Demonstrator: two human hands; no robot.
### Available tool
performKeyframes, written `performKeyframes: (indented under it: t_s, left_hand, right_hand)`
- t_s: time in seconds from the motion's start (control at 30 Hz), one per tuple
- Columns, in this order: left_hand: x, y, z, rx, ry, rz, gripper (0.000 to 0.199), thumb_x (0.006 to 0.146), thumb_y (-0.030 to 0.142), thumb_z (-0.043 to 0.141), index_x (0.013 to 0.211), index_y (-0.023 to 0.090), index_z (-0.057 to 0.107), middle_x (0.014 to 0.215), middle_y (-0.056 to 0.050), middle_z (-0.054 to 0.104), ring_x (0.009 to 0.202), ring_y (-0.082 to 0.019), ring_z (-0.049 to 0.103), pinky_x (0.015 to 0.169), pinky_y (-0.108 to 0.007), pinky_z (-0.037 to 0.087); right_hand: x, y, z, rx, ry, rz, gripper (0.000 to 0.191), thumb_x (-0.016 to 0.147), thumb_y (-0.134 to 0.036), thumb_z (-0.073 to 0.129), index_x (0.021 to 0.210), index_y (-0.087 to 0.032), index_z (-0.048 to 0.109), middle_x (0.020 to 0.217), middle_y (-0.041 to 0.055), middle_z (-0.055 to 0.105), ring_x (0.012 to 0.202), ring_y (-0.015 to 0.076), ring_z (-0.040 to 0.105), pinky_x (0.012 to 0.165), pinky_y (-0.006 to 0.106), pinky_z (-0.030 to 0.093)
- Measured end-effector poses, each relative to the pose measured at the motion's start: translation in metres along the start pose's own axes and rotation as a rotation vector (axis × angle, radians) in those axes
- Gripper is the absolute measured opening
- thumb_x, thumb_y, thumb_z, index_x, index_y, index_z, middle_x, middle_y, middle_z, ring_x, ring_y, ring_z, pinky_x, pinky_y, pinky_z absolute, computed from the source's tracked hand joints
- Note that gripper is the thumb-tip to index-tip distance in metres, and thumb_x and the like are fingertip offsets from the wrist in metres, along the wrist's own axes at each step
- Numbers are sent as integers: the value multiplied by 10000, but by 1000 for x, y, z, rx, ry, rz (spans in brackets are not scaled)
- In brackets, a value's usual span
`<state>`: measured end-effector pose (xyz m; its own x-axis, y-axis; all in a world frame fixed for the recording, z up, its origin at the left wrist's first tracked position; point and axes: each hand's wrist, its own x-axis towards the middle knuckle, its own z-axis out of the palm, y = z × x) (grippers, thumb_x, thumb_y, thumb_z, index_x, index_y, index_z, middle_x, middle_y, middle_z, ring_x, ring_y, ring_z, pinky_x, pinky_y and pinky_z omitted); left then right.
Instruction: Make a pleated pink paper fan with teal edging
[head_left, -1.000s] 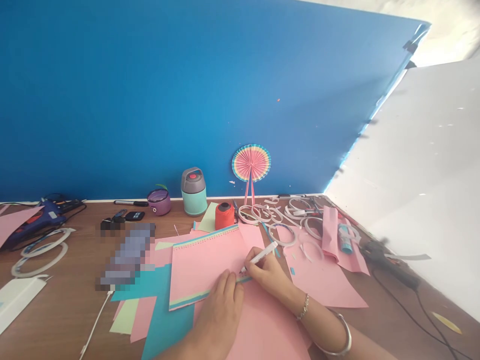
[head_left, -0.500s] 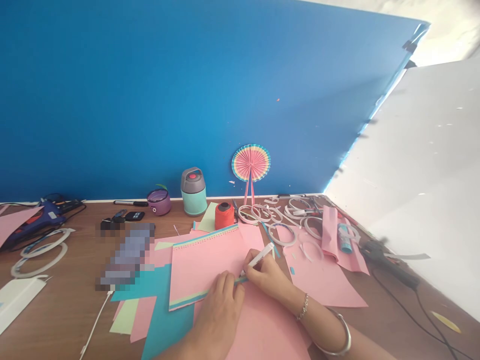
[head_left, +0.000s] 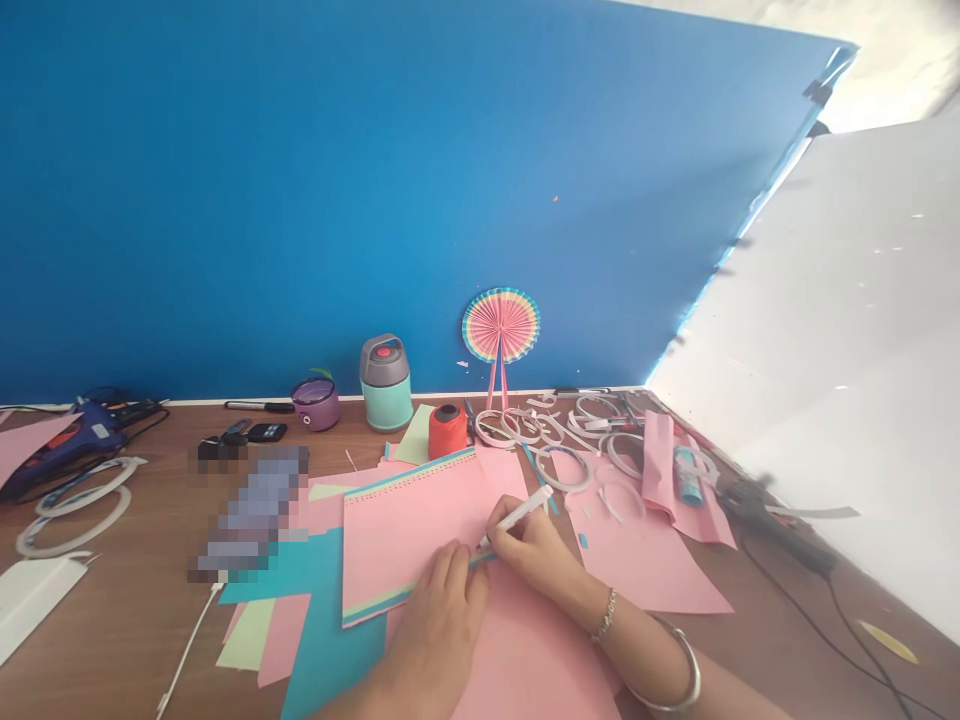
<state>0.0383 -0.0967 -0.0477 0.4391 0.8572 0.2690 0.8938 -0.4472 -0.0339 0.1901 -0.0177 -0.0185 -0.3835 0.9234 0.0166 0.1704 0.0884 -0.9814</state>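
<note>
A pink sheet of paper [head_left: 409, 520] with yellow and blue strips along its long edges lies tilted before me. Small dark marks run along its far edge. My left hand [head_left: 444, 605] rests flat on its near edge, fingers stretched out. In my right hand [head_left: 529, 545] is a white pen [head_left: 525, 508], gripped between thumb and fingers, its tip down near the sheet's near right edge. The tip itself is partly hidden by the fingers. Under these lie larger pink paper [head_left: 536, 660] and blue paper [head_left: 330, 640].
A red thread spool [head_left: 448, 433], a teal flask [head_left: 387, 390] and a purple cup [head_left: 316, 404] stand behind. A pleated paper fan [head_left: 501, 328] leans on the blue wall. Tape rings [head_left: 562, 468] lie right, near a glue gun [head_left: 780, 530]; a blurred-out object [head_left: 259, 510] lies left.
The pink sheet has shifted slightly, its near left corner a little lower and to the right. My right hand with the pen has moved barely, slightly left.
</note>
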Motion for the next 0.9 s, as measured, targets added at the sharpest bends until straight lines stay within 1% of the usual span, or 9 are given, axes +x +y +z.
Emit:
performKeyframes:
  t_s: [0.07, 0.13, 0.23, 0.4, 0.67, 0.73, 0.83, 0.9]
  left_hand:
    - [0, 0, -2, -6, -17, -36, 455, 761, -48, 409, 1142, 154, 554, 1161, -144, 556, 1090, -277, 518, 862, -431, 475]
    - [1, 1, -4, -11, -43, -66, 442, 765, -45, 418, 1121, 169, 570, 1099, -128, 573, 1021, -266, 541, 818, -412, 487]
    - [2, 1, -7, -14, -57, -66, 416, 766, -31, 434, 1102, 165, 581, 1038, -121, 578, 971, -262, 544, 796, -408, 488]
    - [4, 2, -9, 5, -52, -41, 424, 772, -9, 450, 1156, 138, 555, 1055, -140, 571, 999, -274, 528, 811, -423, 482]
    - [3, 2, -6, -11, -42, -39, 381, 801, 14, 451, 1137, 149, 569, 1089, -148, 572, 1035, -282, 527, 829, -441, 477]
    - [3, 2, -6, -6, -43, -31, 399, 797, 9, 450, 1153, 147, 565, 1105, -154, 575, 1048, -287, 530, 834, -445, 479]
    - [1, 1, -6, 7, -47, -16, 427, 793, 8, 454, 1190, 135, 546, 1133, -169, 576, 1072, -299, 533, 848, -453, 478]
    - [1, 1, -6, 5, -43, -6, 436, 799, 14, 453, 1212, 132, 529, 1166, -176, 567, 1104, -300, 521, 876, -458, 465]
  right_hand:
    - [1, 1, 0, -35, -25, 35, 67, 710, -136, 512, 661, -182, 508, 638, -18, 559, 608, 117, 520, 569, 231, 411]
    - [1, 1, 0, -64, -26, 38, 66, 700, -128, 508, 661, -181, 512, 638, -20, 563, 598, 112, 508, 558, 225, 395]
    - [1, 0, 0, -94, -27, 32, 70, 692, -123, 508, 653, -181, 510, 626, -26, 552, 587, 105, 492, 548, 216, 380]
    - [0, -1, 1, -132, -35, 44, 79, 684, -108, 507, 661, -183, 507, 603, -35, 536, 564, 98, 474, 528, 208, 366]
    - [1, -2, 2, -124, -9, 53, 59, 697, -140, 532, 660, -183, 517, 631, -18, 570, 587, 111, 509, 549, 221, 399]
    - [1, -3, 2, -62, -2, 30, 59, 708, -162, 540, 664, -187, 510, 631, -19, 560, 601, 119, 521, 564, 231, 419]
    - [-1, -4, 1, 51, 52, -40, 69, 735, -207, 548, 679, -192, 510, 645, -15, 537, 627, 131, 527, 576, 244, 443]
    - [-4, -6, -1, 32, 91, -86, 82, 742, -221, 554, 672, -192, 521, 643, -12, 526, 619, 130, 508, 561, 242, 434]
